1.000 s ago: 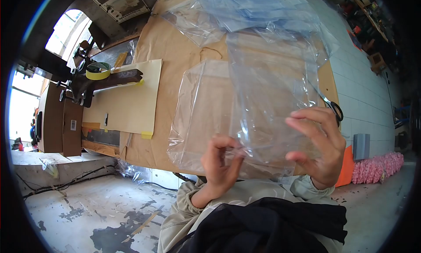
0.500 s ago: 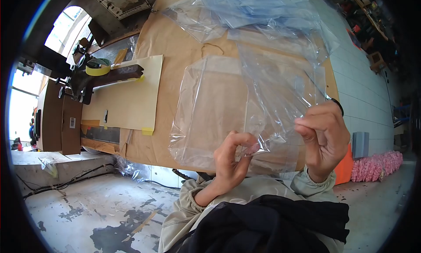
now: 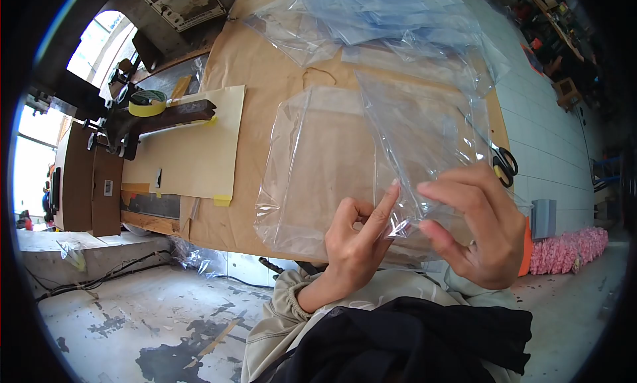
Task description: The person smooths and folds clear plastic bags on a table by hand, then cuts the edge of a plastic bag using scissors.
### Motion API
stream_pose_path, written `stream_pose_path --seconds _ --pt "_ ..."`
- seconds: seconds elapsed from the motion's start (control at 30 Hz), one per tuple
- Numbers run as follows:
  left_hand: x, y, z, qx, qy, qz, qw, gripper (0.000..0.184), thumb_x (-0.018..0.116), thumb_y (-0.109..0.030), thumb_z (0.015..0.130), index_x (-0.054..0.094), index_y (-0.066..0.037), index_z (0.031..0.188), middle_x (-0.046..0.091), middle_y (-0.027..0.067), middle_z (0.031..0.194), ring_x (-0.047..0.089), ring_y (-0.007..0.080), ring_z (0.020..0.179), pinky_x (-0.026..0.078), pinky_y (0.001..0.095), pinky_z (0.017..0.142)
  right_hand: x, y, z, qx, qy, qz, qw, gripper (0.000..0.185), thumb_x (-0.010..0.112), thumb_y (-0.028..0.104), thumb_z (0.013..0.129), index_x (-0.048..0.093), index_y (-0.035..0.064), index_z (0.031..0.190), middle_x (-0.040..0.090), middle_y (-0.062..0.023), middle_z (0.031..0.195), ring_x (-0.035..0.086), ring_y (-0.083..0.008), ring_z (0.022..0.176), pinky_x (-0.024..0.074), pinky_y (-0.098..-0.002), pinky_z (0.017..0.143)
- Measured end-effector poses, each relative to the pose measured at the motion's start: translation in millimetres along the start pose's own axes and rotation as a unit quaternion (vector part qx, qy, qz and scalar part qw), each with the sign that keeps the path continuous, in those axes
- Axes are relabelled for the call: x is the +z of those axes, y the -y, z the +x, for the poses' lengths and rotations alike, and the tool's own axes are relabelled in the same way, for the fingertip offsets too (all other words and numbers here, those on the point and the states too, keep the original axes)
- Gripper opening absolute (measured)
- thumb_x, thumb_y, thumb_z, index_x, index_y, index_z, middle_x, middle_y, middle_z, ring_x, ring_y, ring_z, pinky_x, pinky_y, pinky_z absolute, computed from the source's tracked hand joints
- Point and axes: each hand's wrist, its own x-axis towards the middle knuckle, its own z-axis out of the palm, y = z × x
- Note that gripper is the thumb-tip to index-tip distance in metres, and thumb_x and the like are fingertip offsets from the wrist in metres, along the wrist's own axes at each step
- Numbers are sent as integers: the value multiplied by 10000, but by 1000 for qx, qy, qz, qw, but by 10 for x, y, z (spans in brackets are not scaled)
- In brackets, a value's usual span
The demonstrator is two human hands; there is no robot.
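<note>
Brown paper (image 3: 255, 58) lies under a clear bag (image 3: 428, 134), which sits just ahead of L hand (image 3: 360, 240) & R hand (image 3: 476, 227), long fold running away & a bit left. Near corner's b/w them. L: 1 finger straight, can't tell its grip. R: wide open, fingers curved, no hold seen.

plastic sheets (image 3: 332, 157): on table (image 3: 255, 61) | plastic pile (image 3: 391, 18): behind | scissors (image 3: 505, 165): right | tape roll (image 3: 147, 109): left, on machine arm (image 3: 182, 118)

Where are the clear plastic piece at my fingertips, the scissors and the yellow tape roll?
Clear plastic piece (image 3: 431, 139): head view, middle of its transparent surface.
Scissors (image 3: 497, 153): head view, black handles near the blades.
Yellow tape roll (image 3: 147, 110): head view, outer yellow side.
</note>
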Motion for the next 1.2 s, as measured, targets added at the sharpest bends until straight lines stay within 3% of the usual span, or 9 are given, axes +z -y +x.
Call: stream_pose_path --seconds 0.07,0.27,0.53,0.63,0.67,0.77,0.9,0.97,1.2 --pt "12 -10 2 11 0 15 1000 707 736 10 563 623 -119 1248 438 30 727 468 147 604 432 278 516 -1 40 -28 9 -18 -35 999 242 735 35 599 653 34 826 583 -55 847 580 -209 691 433 -330 614" --pt "30 -47 34 51 -14 42 998 654 736 -23 596 635 -120 1235 419 10 717 438 132 599 410 263 492 6 55 -6 -87 -75 -187 976 170 715 79 578 624 52 719 595 -17 771 595 -176 688 401 -324 678" --pt "87 -19 16 63 -9 48 997 550 773 -136 684 648 -152 1219 420 1 719 431 129 596 387 252 475 190 -73 -47 -52 -154 -125 979 174 694 38 688 579 14 816 559 -102 779 546 -238 669 410 -353 675" --pt "65 8 42 54 9 2 999 527 759 -123 708 647 -164 1222 471 35 789 486 145 646 408 233 483 312 -132 -91 -49 -162 -94 981 195 676 32 723 556 5 874 551 -139 840 525 -259 698 420 -383 669" --pt "63 25 37 42 4 -21 999 518 755 -121 717 646 -162 1221 494 63 843 511 165 691 432 254 537 329 -147 -96 -49 -165 -80 982 202 669 31 732 548 3 892 550 -150 867 519 -265 712 422 -394 669" --pt "46 78 33 17 -15 -29 999 487 738 -114 740 643 -148 1217 537 147 1006 564 229 827 467 340 713 256 -189 -26 -28 -79 78 993 210 668 74 771 557 7 936 563 -163 973 560 -286 856 432 -414 740" --pt "31 50 22 -13 -51 18 998 401 722 -103 710 652 -69 1103 575 182 1086 571 271 961 373 461 914 176 -259 102 -101 115 50 987 223 676 150 777 587 42 950 579 -101 1051 560 -243 1059 410 -416 894" --pt "1 108 -66 -6 -32 53 998 344 718 -97 691 662 -45 1027 607 146 1016 577 249 940 388 434 889 294 -309 38 -115 144 28 982 231 677 181 771 600 66 956 586 -62 1069 548 -202 1127 386 -421 961" --pt "-19 154 -162 62 -61 18 996 112 682 -77 690 672 -27 790 637 83 818 593 208 718 434 410 812 363 -261 25 -165 146 66 973 115 645 162 771 597 127 870 565 10 912 565 -143 971 355 -477 1013"
